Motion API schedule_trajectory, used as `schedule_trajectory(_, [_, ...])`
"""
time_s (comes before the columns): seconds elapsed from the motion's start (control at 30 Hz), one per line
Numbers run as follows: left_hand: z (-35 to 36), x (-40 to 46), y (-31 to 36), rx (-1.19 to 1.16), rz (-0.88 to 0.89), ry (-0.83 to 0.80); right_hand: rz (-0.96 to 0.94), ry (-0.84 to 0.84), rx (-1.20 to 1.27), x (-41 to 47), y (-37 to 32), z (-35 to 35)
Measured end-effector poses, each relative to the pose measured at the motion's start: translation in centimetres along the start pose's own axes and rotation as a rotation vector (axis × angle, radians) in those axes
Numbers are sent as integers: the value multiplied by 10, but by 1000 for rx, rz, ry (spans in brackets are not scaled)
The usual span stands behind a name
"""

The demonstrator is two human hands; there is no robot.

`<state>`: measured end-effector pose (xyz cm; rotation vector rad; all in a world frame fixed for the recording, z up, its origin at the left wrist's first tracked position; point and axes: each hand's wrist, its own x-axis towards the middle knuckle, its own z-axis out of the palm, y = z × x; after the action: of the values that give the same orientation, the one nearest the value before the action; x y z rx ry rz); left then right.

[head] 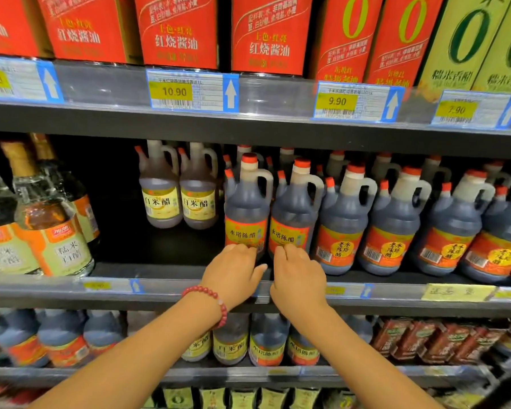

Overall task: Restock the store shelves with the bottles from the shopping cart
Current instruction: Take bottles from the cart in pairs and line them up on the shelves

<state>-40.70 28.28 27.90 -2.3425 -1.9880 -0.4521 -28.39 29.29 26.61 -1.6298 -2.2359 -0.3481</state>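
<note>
Two dark vinegar bottles stand upright, side by side, at the front of the middle shelf [171, 268]. The left bottle [246, 208] has the left hand [233, 276] against the bottom of its red-and-yellow label, fingers curled and pressed to the base of the bottle, thumb pointing right below it. The right bottle [292, 214] has the right hand [300, 278] at its lower label in the same way, fingertips bent onto the front of the bottle; neither hand wraps around its bottle, so whether either truly grips cannot be told. A red bead bracelet [210, 296] circles the left wrist.

To the right runs a row of like dark jugs [393, 225] with orange labels. Left and farther back stand two paler bottles [180, 193] with yellow labels, then bare shelf, then clear bottles [48, 231] at the far left. Above, red cartons [177, 31] sit over a price tag [186, 91] reading 10.90.
</note>
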Motion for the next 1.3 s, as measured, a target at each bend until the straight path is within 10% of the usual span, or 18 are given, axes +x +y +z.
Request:
schedule_trajectory(0.7, [-57, -134, -71, 134, -153, -33, -347, -132, 55, -66, -99, -54])
schedule_trajectory(1.3, [65, -369, -228, -53, -722, -401, -469, -770, 87, -193, -280, 113])
